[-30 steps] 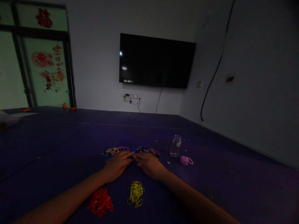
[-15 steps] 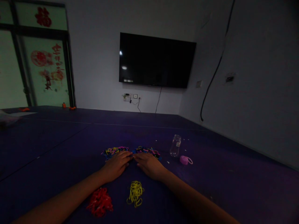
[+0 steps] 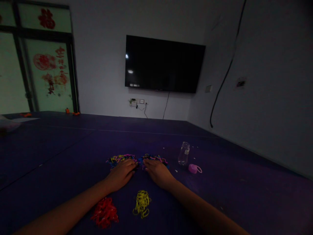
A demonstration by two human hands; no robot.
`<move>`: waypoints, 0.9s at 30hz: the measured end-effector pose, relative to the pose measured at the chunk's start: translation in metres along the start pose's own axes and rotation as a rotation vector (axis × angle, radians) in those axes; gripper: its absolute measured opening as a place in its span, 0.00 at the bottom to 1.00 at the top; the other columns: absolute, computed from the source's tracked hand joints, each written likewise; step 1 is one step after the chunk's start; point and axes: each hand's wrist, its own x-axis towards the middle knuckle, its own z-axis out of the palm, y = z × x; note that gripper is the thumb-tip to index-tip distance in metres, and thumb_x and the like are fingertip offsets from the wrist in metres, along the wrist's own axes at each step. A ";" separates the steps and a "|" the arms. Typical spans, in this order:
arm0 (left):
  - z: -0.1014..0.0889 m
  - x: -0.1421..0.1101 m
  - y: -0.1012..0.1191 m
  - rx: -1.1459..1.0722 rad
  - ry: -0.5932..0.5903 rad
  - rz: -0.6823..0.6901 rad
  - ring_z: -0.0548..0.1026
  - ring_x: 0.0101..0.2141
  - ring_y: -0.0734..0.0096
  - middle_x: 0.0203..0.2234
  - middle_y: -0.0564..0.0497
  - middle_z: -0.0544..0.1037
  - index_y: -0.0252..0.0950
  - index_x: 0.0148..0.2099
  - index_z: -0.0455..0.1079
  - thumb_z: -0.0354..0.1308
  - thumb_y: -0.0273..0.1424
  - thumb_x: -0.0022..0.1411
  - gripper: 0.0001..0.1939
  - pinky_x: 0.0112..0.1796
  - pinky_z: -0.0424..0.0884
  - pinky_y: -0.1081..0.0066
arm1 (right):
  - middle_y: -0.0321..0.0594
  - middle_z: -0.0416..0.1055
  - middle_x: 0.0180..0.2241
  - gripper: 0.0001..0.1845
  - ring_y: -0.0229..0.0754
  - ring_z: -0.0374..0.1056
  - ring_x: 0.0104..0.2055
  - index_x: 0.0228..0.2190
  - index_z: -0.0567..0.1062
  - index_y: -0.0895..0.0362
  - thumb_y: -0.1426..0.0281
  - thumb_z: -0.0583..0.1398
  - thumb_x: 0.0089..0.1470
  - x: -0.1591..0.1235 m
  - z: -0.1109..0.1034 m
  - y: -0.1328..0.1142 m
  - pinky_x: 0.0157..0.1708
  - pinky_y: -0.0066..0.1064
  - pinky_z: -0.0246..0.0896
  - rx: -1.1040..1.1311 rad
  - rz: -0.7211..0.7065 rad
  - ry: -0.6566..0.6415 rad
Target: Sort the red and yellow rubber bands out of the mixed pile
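My left hand [image 3: 122,174] rests palm down on the near side of a mixed-colour pile of rubber bands [image 3: 119,158], its fingers stretched out. On a second mixed pile of rubber bands [image 3: 160,159], my right hand [image 3: 157,173] lies the same way, fingers extended. A narrow strip of blue and pink bands shows between the fingertips. Parts of both piles are hidden under the hands. Closer to me are a red heap of rubber bands [image 3: 105,213] beside my left forearm and a small yellow heap of rubber bands [image 3: 142,204] between the forearms.
Right of the piles, a clear open bottle [image 3: 183,154] stands on the purple tabletop [image 3: 80,143]. Its likely lid, a pink cap with a loop [image 3: 193,168], lies beside it. Small white scraps are scattered nearby. A plastic bag [image 3: 8,123] sits at the far left.
My hands have drawn slightly apart, opening a gap between the fingertips where more bands show. The heaps, bottle and cap have stayed in place.
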 end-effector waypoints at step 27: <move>-0.003 0.000 0.002 -0.020 0.030 -0.010 0.69 0.46 0.61 0.42 0.45 0.73 0.34 0.49 0.69 0.51 0.22 0.60 0.15 0.48 0.66 0.60 | 0.47 0.71 0.47 0.14 0.45 0.64 0.51 0.40 0.75 0.59 0.74 0.51 0.60 0.001 -0.002 0.001 0.52 0.38 0.56 -0.034 0.086 0.031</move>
